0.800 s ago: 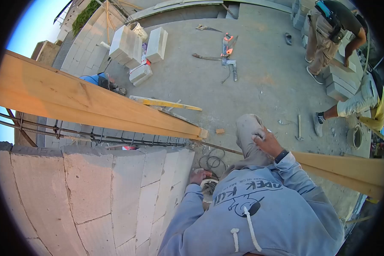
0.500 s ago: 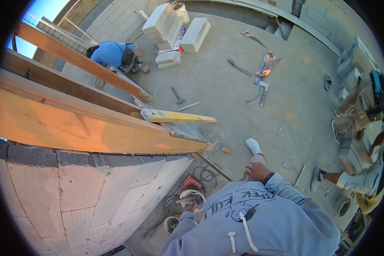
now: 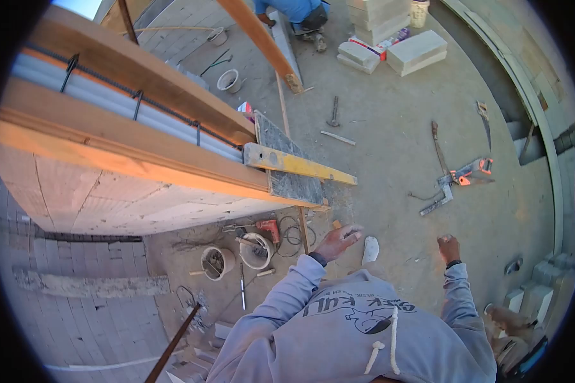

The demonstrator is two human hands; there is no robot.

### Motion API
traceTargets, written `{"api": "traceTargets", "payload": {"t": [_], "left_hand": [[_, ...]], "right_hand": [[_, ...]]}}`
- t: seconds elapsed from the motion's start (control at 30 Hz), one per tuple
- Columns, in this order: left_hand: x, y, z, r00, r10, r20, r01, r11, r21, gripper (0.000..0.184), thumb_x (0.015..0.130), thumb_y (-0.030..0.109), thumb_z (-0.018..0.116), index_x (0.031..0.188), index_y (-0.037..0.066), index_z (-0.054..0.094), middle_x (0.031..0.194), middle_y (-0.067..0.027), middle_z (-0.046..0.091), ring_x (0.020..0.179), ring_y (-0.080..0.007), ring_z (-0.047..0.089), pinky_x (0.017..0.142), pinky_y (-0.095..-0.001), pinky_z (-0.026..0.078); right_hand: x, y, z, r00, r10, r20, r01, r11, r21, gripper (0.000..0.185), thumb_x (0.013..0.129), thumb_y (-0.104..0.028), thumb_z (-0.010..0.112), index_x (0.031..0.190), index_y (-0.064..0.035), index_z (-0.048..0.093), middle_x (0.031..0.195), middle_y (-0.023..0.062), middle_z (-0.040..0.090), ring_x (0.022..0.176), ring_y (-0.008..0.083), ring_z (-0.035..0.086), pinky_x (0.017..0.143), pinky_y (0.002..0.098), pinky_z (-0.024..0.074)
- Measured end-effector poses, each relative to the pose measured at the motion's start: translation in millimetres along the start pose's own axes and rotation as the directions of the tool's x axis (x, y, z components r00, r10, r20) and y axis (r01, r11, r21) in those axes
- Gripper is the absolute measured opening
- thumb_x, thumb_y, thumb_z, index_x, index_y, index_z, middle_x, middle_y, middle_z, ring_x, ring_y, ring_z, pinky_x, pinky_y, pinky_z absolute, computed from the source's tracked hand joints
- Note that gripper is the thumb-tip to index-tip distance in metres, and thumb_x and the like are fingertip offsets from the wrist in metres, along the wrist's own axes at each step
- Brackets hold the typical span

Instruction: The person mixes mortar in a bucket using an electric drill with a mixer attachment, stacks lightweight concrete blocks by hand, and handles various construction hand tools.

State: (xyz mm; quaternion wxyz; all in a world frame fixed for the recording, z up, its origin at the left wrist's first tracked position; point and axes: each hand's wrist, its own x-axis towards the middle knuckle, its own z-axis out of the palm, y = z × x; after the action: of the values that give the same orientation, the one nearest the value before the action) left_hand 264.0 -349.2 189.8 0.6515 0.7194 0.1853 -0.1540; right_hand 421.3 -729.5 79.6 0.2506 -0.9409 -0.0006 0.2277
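Note:
My left hand [image 3: 340, 242] is in front of my body with its fingers stretched forward and nothing visible in it. It is nearest to the end of the wooden formwork board [image 3: 134, 163] and a yellow spirit level [image 3: 306, 166] that rests across it. Out to the right, my right hand [image 3: 448, 247] hangs over the floor with its fingers curled closed; whether anything is inside them is hidden. A grey metal plate [image 3: 287, 186] is at the board's end, under the level.
Left of me stand two buckets [image 3: 255, 250] with tools, beside a red power drill [image 3: 269, 228]. Saws [image 3: 471, 172] and a hammer [image 3: 333, 112] lie on the concrete floor. A person in blue [image 3: 306, 14] crouches beyond a slanted timber [image 3: 262, 45]. Blocks [image 3: 417, 52] are stacked behind.
My view has turned left. My left hand has come up from beside the bucket to in front of me. My right hand has moved from near my chest out to the right.

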Motion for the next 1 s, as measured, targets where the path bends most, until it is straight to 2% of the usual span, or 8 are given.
{"api": "traceTargets", "payload": {"t": [0.13, 0.23, 0.43, 0.57, 0.67, 0.83, 0.9, 1.0], "left_hand": [[-47, -82, -42, 0.878, -0.246, -0.41, 0.363, 0.901, 0.238, 0.04, 0.086, 0.037, 0.053, 0.111, 0.006, 0.06, 0.104, -0.0154, 0.063, 0.1, -0.0263, 0.059, 0.088, -0.0336, 0.044], [-106, -140, -70, 0.684, -0.401, -0.61, 0.499, 0.867, -0.011, 0.041, 0.085, 0.04, 0.052, 0.109, 0.008, 0.062, 0.101, -0.0158, 0.064, 0.099, -0.0287, 0.06, 0.086, -0.0354, 0.045], [-181, -259, -50, 0.277, -0.476, -0.834, 0.247, 0.875, -0.417, 0.031, 0.086, 0.033, 0.054, 0.1, 0.007, 0.064, 0.085, -0.0037, 0.065, 0.076, -0.0139, 0.06, 0.068, -0.0254, 0.046], [-221, -236, -40, 0.285, -0.629, -0.723, 0.32, 0.774, -0.546, 0.029, 0.086, 0.032, 0.055, 0.1, 0.009, 0.065, 0.086, -0.0025, 0.065, 0.075, -0.0129, 0.061, 0.069, -0.0273, 0.047], [-249, -245, -54, 0.338, -0.697, -0.632, 0.229, 0.713, -0.663, 0.029, 0.085, 0.032, 0.054, 0.102, 0.01, 0.065, 0.086, -0.0027, 0.065, 0.075, -0.0127, 0.061, 0.071, -0.028, 0.047], [-266, -410, -68, 0.288, -0.698, -0.655, 0.198, 0.713, -0.673, 0.029, 0.085, 0.032, 0.055, 0.1, 0.01, 0.066, 0.082, -0.0044, 0.064, 0.076, -0.0143, 0.06, 0.071, -0.0282, 0.045], [-318, -390, -102, 0.318, -0.711, -0.627, 0.228, 0.699, -0.677, 0.03, 0.084, 0.032, 0.055, 0.1, 0.008, 0.065, 0.082, -0.0052, 0.063, 0.078, -0.0158, 0.06, 0.071, -0.0289, 0.045], [-382, -462, -103, 0.265, -0.749, -0.608, -0.026, 0.624, -0.781, 0.037, 0.082, 0.042, 0.054, 0.1, 0.012, 0.066, 0.101, -0.0135, 0.065, 0.101, -0.0276, 0.059, 0.086, -0.0355, 0.044]], "right_hand": [[39, -77, 16, 0.956, -0.234, 0.176, 0.239, 0.971, -0.011, 0.031, 0.079, -0.031, 0.059, 0.084, -0.0003, 0.065, 0.085, 0.0226, 0.065, 0.084, 0.0389, 0.062, 0.072, 0.0447, 0.0483], [65, -116, 77, 0.894, -0.347, 0.284, 0.295, 0.932, 0.211, 0.025, 0.079, -0.024, 0.06, 0.072, -0.0003, 0.061, 0.063, 0.0102, 0.061, 0.054, 0.0215, 0.059, 0.051, 0.0339, 0.0454], [36, -186, 154, 0.557, -0.591, 0.584, 0.681, 0.727, 0.086, 0.026, 0.079, -0.025, 0.059, 0.072, 0.0001, 0.06, 0.057, 0.0072, 0.058, 0.051, 0.0173, 0.057, 0.048, 0.0303, 0.0442], [-11, -252, 162, 0.453, -0.423, 0.785, 0.757, 0.648, -0.087, 0.034, 0.078, -0.032, 0.057, 0.083, 0.0006, 0.064, 0.087, 0.0227, 0.063, 0.087, 0.0397, 0.06, 0.076, 0.0423, 0.0472], [-25, -276, 191, 0.477, -0.453, 0.753, 0.756, 0.649, -0.089, 0.034, 0.078, -0.031, 0.059, 0.081, 0.0029, 0.062, 0.083, 0.0255, 0.062, 0.082, 0.04, 0.06, 0.072, 0.043, 0.0478], [-64, -319, 259, 0.554, -0.368, 0.747, 0.753, 0.604, -0.261, 0.034, 0.075, -0.031, 0.061, 0.079, 0.0029, 0.064, 0.076, 0.023, 0.065, 0.074, 0.0389, 0.063, 0.068, 0.0426, 0.0501], [-105, -346, 297, 0.495, -0.367, 0.788, 0.804, 0.538, -0.254, 0.025, 0.076, -0.024, 0.061, 0.071, 0.0, 0.062, 0.059, 0.0121, 0.061, 0.054, 0.023, 0.061, 0.053, 0.0353, 0.0491], [-204, -416, 358, 0.14, -0.509, 0.85, 0.987, 0.135, -0.081, 0.026, 0.074, -0.025, 0.059, 0.07, 0.0004, 0.063, 0.073, 0.0176, 0.064, 0.063, 0.0346, 0.061, 0.063, 0.0388, 0.0497]]}}
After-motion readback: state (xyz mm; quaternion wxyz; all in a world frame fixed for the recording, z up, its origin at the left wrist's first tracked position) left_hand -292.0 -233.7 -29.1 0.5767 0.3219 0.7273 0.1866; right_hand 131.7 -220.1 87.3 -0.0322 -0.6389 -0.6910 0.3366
